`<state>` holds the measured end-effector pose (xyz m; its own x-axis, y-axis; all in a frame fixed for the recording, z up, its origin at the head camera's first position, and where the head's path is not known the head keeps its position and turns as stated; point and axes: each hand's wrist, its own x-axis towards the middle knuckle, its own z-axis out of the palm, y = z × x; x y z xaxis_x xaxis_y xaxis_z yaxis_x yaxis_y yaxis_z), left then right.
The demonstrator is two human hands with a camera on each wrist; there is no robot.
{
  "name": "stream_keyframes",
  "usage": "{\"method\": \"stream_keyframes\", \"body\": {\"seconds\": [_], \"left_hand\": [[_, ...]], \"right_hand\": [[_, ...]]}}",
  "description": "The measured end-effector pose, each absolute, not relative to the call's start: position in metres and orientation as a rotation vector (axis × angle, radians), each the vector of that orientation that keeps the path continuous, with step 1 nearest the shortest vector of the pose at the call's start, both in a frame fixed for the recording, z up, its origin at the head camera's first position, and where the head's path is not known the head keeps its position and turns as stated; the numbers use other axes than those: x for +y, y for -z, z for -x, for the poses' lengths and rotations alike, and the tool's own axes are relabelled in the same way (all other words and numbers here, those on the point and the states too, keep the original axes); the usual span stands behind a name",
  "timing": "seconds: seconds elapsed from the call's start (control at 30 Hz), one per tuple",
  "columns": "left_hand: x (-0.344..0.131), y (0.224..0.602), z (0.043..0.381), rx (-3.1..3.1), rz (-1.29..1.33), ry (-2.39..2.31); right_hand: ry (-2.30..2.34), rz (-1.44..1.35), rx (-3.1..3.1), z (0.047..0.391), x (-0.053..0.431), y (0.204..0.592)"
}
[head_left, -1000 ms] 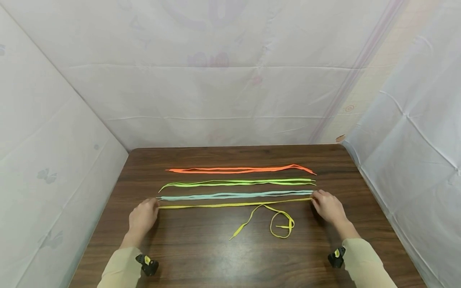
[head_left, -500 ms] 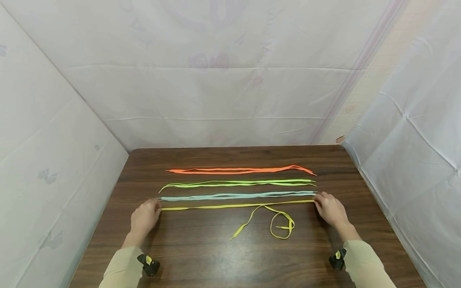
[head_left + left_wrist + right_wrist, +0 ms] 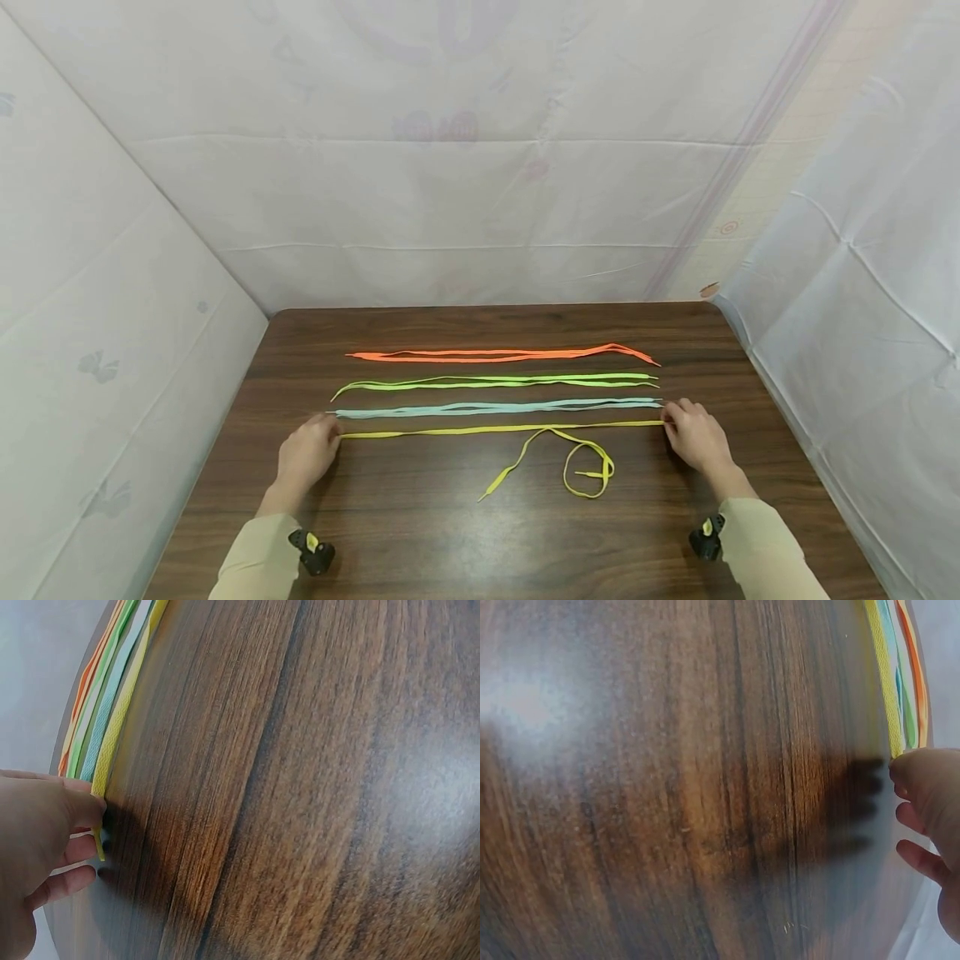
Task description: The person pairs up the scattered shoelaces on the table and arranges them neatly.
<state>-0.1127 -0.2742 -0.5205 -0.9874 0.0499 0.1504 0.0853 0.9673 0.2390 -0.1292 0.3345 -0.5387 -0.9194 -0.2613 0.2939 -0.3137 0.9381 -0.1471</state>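
A yellow shoelace (image 3: 480,430) runs nearly straight from side to side, stretched between both hands. My left hand (image 3: 307,452) pinches its left end between thumb and finger; in the left wrist view the tip of the yellow shoelace (image 3: 99,844) pokes out below the thumb. At the other end my right hand (image 3: 697,433) pinches the lace, its tip hidden by the fingers. Just beyond lie light blue shoelaces (image 3: 495,408), close to the yellow one. A second yellow shoelace (image 3: 600,472) lies loose and curled on the near side, its upper bend by the stretched lace.
Farther back, green shoelaces (image 3: 487,382) and orange shoelaces (image 3: 480,356) lie in roughly parallel rows. Everything rests on a dark wood-grain table (image 3: 420,542). White sheeting (image 3: 465,192) hangs behind the table and along both sides.
Both hands have shifted slightly to the right with the stretched yellow shoelace, and its right end has come a little nearer. The other laces lie as before.
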Motion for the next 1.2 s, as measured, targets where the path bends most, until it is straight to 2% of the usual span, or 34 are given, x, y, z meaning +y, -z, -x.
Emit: {"method": "stream_keyframes", "body": {"seconds": [1.2], "left_hand": [[-0.271,0.516,0.101,-2.952,0.137,0.335]], "right_hand": [[-0.308,-0.359,-2.888,0.12,0.337,0.536]]}}
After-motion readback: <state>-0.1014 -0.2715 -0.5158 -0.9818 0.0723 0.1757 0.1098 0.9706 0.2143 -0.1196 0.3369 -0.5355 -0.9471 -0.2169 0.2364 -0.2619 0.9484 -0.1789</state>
